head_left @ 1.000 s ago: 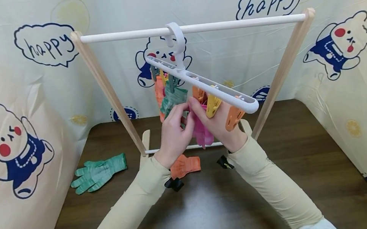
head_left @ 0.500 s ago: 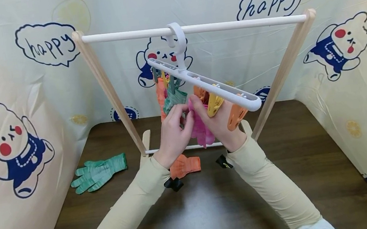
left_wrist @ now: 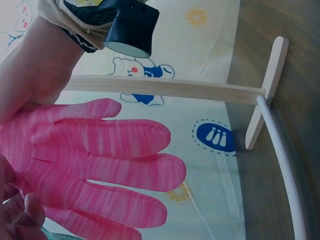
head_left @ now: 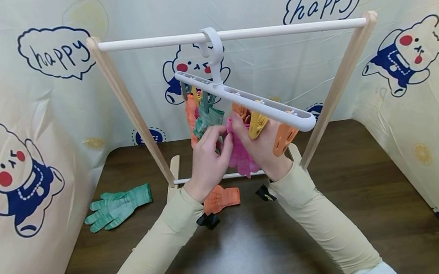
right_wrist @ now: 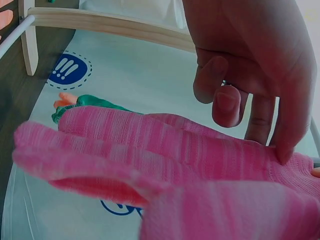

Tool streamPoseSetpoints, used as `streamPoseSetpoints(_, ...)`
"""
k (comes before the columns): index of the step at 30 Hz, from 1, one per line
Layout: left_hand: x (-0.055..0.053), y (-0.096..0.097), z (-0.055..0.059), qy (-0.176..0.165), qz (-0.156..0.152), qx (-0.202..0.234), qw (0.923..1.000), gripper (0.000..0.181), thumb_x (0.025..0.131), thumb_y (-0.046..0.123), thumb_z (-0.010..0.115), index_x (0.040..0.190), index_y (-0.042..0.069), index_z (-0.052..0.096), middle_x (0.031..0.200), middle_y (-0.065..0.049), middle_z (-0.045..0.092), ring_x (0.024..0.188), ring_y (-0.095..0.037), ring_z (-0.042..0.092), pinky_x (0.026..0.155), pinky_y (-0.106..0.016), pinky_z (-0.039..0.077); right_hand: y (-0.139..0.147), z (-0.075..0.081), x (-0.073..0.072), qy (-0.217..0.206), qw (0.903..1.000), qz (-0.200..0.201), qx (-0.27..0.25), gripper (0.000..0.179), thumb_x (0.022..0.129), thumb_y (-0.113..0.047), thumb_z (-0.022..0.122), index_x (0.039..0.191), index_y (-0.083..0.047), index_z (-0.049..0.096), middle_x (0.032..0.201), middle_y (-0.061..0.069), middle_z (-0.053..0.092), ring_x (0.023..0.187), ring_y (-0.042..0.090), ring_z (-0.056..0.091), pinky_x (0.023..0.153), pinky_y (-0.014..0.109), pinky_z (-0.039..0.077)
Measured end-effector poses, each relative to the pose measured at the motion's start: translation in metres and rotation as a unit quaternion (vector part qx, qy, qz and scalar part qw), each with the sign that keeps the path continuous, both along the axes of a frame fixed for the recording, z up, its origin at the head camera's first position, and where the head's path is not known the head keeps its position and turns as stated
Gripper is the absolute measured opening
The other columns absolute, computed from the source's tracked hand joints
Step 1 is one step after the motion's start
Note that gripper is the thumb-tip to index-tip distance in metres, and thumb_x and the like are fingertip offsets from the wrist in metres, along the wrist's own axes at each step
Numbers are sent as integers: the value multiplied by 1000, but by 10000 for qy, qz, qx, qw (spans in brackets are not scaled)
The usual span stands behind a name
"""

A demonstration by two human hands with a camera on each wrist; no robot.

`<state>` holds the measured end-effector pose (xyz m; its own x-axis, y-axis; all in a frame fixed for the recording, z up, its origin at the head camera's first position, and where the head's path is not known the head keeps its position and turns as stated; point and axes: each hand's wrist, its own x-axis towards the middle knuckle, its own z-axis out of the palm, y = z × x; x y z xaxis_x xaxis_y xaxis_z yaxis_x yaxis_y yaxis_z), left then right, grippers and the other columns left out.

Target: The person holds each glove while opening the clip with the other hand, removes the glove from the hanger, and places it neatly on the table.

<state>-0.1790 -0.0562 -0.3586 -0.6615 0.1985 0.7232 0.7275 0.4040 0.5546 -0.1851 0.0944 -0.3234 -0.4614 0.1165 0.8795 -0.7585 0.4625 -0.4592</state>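
Under the slotted white hanger point(head_left: 271, 111), a streaky pink knit glove point(head_left: 241, 156) is dangling fingers-down — left hand point(head_left: 208, 159) and right hand point(head_left: 265, 149) are pinching its cuff, nearly closed, the right's fingers partly hiding.

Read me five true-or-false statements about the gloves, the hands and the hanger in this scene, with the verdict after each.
1. The left hand and the right hand are both at the pink glove. True.
2. The hanger hooks over the white top bar. True.
3. A green glove and an orange glove lie on the table. True.
4. That orange glove lies left of that green glove. False: it lies to the right.
5. Nothing green hangs from the hanger. False: a second green glove does.
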Motion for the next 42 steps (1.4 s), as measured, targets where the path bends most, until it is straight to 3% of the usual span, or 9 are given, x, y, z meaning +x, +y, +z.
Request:
streamPoseSetpoints(6,1,1,1,56,-53,-28,10000,13,103,11,61,111,1,66,92,-9,61,72,-18,53,62,-30,48,-2,-1,-1,132,9997,116,-152,47,100,-42,64,114,4,66,83,15,71,62,20,59,60,23,43)
streamPoseSetpoints(11,2,2,1,91,-37,-28,9999,13,103,11,61,111,1,66,92,-9,63,72,-18,53,61,-34,50,-5,-3,-4,230,9983,337,-407,49,101,-42,65,113,5,65,84,16,70,67,21,59,64,22,45)
streamPoseSetpoints(17,1,2,0,70,1,-33,10000,14,103,12,62,112,1,67,95,-10,65,72,-18,55,62,-35,51,-4,-1,-3,138,9981,136,-583,29,96,-26,68,92,2,64,67,9,52,61,20,57,61,23,45)
streamPoseSetpoints(19,2,2,-1,53,30,-79,10000,14,103,12,62,112,2,68,94,-9,65,72,-17,54,61,-32,49,-3,0,-3,121,9979,88,-626,29,96,-26,69,88,1,63,67,9,53,63,21,61,63,23,49)
streamPoseSetpoints(30,2,-3,-10,125,204,-186,9995,13,103,12,62,109,2,69,91,-8,64,69,-18,54,60,-30,47,-1,-2,-4,-13,9976,373,-582,50,101,-44,65,110,5,66,86,16,67,72,27,67,68,27,53)
streamPoseSetpoints(42,7,-13,-21,122,300,-309,9990,12,102,12,64,109,3,69,89,-7,62,68,-16,52,58,-29,45,6,-3,0,-452,9959,490,-609,42,99,-31,66,124,3,69,95,21,63,77,30,66,69,28,52)
